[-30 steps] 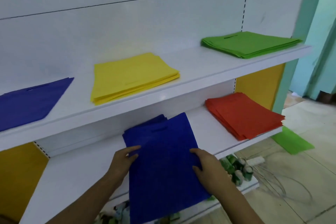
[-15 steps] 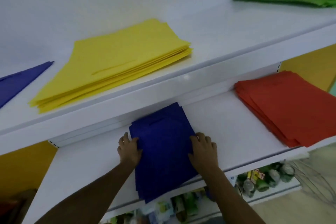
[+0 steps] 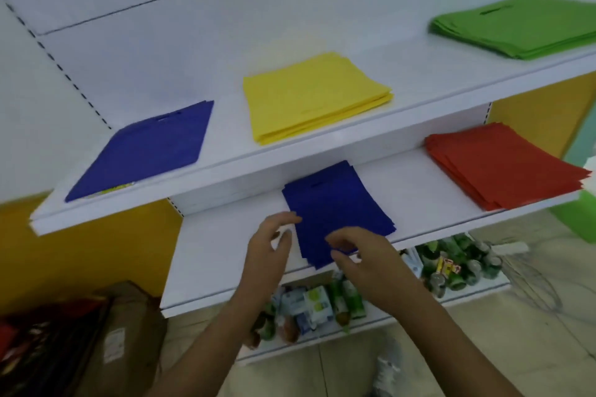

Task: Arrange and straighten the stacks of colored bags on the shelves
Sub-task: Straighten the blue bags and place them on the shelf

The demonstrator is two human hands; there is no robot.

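Here, blue bag stack (image 3: pixel 335 206) on lower shelf (image 3: pixel 225 255), left hand (image 3: pixel 269 246) spread beside it, right hand (image 3: pixel 361 255) loosely curled over its front edge.

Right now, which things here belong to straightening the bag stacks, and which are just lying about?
Job:
lower blue stack
upper blue stack
yellow stack
green stack
red stack

Lying about:
bottles and cartons
cardboard box

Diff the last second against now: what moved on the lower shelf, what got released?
The blue stack on the lower shelf was pushed back from overhanging the front edge. Left hand and right hand, earlier pressed flat on its sides, have lifted off, fingers loosely curled. Yellow stack, green stack and red stack unchanged.
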